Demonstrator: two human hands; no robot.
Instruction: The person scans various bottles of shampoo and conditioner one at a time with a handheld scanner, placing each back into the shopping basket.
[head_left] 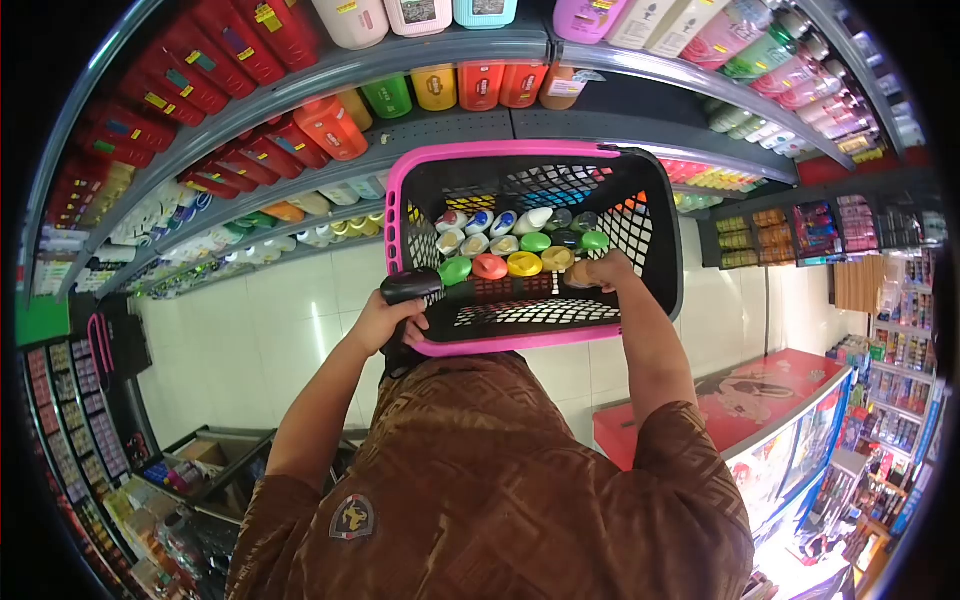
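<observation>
A black shopping basket [655, 270] with a pink rim stands in front of me. Upright bottles fill rows inside it, with white, green, red, yellow and tan caps. My left hand [385, 318] is wrapped round a black handle [410, 286] at the basket's near left corner. Inside the basket's right side, my right hand [604, 272] has its fingers closed on a bottle with a brownish cap [578, 275], at the end of the front row. Beside it are a tan cap [556, 259] and a yellow cap [525, 264]. The bottle's body is mostly hidden.
Store shelves [440, 62] curve across the front, carrying red bottles [215, 60], an orange bottle [332, 128] and pink bottles [728, 35]. A red-topped freezer [770, 385] stands close on my right. Pale floor tiles [270, 320] lie to the left, with an open box [205, 452] behind.
</observation>
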